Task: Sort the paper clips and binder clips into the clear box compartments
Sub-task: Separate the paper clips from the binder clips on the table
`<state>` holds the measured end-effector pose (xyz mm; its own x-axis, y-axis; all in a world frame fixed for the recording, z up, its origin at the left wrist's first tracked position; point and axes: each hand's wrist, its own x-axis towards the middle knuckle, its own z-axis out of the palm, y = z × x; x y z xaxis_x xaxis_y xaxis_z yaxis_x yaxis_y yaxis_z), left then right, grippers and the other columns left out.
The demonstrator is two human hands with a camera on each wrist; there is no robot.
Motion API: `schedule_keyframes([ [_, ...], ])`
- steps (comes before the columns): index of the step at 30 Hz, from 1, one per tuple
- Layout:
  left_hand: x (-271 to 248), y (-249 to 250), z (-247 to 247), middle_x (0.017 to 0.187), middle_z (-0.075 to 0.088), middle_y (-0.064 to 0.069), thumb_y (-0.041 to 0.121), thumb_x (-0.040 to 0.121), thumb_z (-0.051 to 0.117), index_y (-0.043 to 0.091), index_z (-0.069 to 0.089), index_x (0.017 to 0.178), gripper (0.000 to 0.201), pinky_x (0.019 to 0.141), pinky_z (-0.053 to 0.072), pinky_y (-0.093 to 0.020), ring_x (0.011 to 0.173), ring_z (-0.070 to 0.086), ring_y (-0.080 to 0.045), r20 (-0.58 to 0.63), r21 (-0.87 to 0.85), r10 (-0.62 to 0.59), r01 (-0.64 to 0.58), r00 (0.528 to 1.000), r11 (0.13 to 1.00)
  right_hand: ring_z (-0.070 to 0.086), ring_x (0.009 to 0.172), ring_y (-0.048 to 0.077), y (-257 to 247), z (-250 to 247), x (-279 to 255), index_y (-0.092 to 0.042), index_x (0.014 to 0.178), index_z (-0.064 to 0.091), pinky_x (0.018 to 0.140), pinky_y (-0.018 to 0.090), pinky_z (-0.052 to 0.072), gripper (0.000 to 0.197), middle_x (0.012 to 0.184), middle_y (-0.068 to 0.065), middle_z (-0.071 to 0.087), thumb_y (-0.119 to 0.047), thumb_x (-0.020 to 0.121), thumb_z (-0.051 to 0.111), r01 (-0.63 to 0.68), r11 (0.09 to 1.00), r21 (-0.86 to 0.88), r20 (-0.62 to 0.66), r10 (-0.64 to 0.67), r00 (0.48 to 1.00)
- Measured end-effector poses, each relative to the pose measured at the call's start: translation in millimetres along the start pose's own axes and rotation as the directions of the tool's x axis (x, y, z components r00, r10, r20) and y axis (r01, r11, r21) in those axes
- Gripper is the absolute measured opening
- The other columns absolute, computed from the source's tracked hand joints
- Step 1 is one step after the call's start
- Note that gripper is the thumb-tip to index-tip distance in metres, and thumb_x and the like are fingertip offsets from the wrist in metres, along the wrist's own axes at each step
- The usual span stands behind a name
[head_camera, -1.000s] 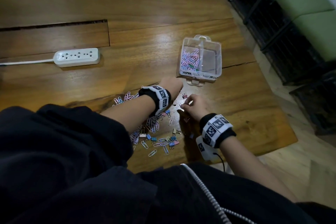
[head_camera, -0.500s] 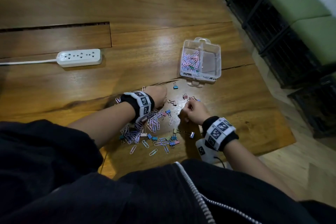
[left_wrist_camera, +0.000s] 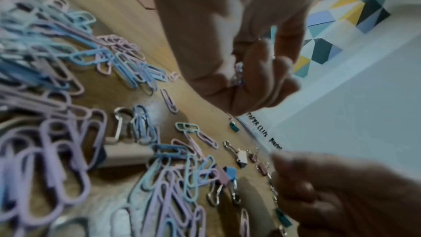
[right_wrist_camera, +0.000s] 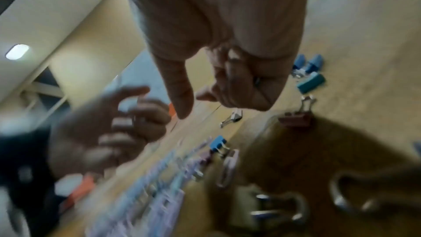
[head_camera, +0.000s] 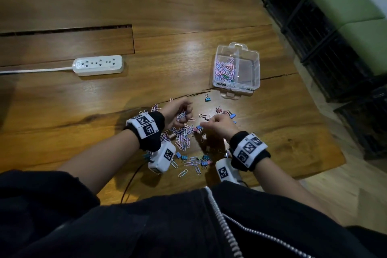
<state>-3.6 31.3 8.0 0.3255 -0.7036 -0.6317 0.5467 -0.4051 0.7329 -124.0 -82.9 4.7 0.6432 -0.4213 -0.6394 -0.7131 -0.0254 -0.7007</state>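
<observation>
Gathering clips from the pile
Left hand is clutching paper clips; right hand, fingers curled, contents unclear, should carry only one kind to the box at 1 o'clock.

On the table, the clear box is the landmark. Paper clips lie in its left compartment; the right one seems to hold nothing, though the view is too small to be sure. One binder clip lies just nearer than the box, to its left. The loose pile of clips lies nearer still, well apart from the box, with both hands over it. The power strip lies far left of the box.
</observation>
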Motion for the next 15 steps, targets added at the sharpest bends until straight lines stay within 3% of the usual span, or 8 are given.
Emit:
schedule_keyframes([
  [2,0.0,-0.5,1.4,0.047,0.046,0.006,0.020,0.093,0.044,0.016,0.045,0.065,0.029,0.031,0.025,-0.013,0.031,0.034,-0.003,-0.094,0.238,0.015,0.008,0.995,0.971,0.042,0.057,0.007,-3.9,9.3,4.0,-0.017,0.064,0.040,0.050,0.020,0.031,0.031,0.065,-0.003,0.046,-0.018,0.079,0.068,0.060,0.964,-0.260,-0.043,-0.073,0.996],
  [3,-0.1,-1.6,1.3,0.055,0.048,0.002,0.021,0.092,0.049,0.016,0.047,0.067,0.026,0.037,0.028,-0.016,0.036,0.038,-0.004,-0.135,0.426,0.060,0.003,0.989,0.905,0.040,0.058,0.006,-4.8,12.3,6.0,-0.018,0.063,0.039,0.050,0.020,0.029,0.033,0.066,-0.004,0.045,-0.018,0.079,0.068,0.071,0.934,-0.350,-0.053,-0.096,0.994],
  [5,-0.3,-5.7,-0.8,0.085,0.060,-0.007,0.025,0.086,0.061,0.015,0.057,0.085,0.011,0.057,0.043,-0.024,0.064,0.055,-0.013,-0.130,0.752,0.140,0.006,0.982,0.659,0.041,0.060,0.007,-7.8,13.8,10.2,-0.019,0.063,0.037,0.050,0.020,0.029,0.033,0.069,-0.003,0.046,-0.019,0.081,0.066,0.069,0.877,-0.476,-0.085,-0.124,0.989],
  [7,-3.4,-10.0,-1.1,0.121,0.060,-0.007,0.036,0.079,0.068,0.017,0.054,0.119,0.047,0.085,0.047,-0.032,0.103,0.058,-0.021,-0.084,0.945,0.135,0.035,0.987,0.325,0.048,0.070,0.014,-10.6,9.6,13.2,-0.018,0.065,0.039,0.056,0.023,0.037,0.030,0.078,0.001,0.051,-0.019,0.084,0.062,0.062,0.863,-0.501,-0.158,-0.162,0.974],
  [8,-5.2,-12.1,-0.6,0.130,0.056,-0.004,0.043,0.077,0.068,0.020,0.046,0.130,0.062,0.093,0.046,-0.034,0.114,0.055,-0.022,-0.069,0.982,0.135,0.043,0.988,0.186,0.052,0.078,0.018,-10.8,6.8,13.8,-0.017,0.069,0.042,0.064,0.026,0.043,0.025,0.084,0.005,0.054,-0.019,0.085,0.060,0.061,0.867,-0.495,-0.196,-0.180,0.964],
  [11,-8.8,-19.9,2.2,0.131,0.056,-0.003,0.055,0.075,0.063,0.025,0.035,0.140,0.077,0.092,0.049,-0.034,0.117,0.054,-0.021,-0.013,0.995,0.171,0.030,0.985,-0.098,0.057,0.091,0.023,-4.2,1.2,11.8,-0.014,0.087,0.049,0.073,0.032,0.047,0.016,0.094,0.007,0.057,-0.022,0.083,0.062,0.090,0.882,-0.463,-0.182,-0.194,0.964],
  [13,-11.5,-28.5,3.8,0.124,0.059,-0.004,0.057,0.077,0.060,0.027,0.036,0.140,0.073,0.085,0.051,-0.033,0.111,0.057,-0.022,0.011,0.985,0.172,0.019,0.985,-0.171,0.053,0.086,0.019,1.7,4.8,6.3,-0.014,0.092,0.049,0.070,0.030,0.044,0.027,0.092,0.002,0.053,-0.027,0.078,0.068,0.122,0.868,-0.481,-0.083,-0.183,0.980],
  [15,-14.7,-35.2,2.7,0.118,0.059,-0.006,0.055,0.080,0.057,0.026,0.041,0.136,0.065,0.079,0.050,-0.033,0.108,0.058,-0.023,0.012,0.984,0.188,0.022,0.982,-0.177,0.049,0.081,0.017,4.5,11.0,3.0,-0.016,0.089,0.046,0.067,0.028,0.039,0.033,0.088,-0.001,0.050,-0.032,0.074,0.071,0.150,0.831,-0.536,-0.031,-0.197,0.980],
])
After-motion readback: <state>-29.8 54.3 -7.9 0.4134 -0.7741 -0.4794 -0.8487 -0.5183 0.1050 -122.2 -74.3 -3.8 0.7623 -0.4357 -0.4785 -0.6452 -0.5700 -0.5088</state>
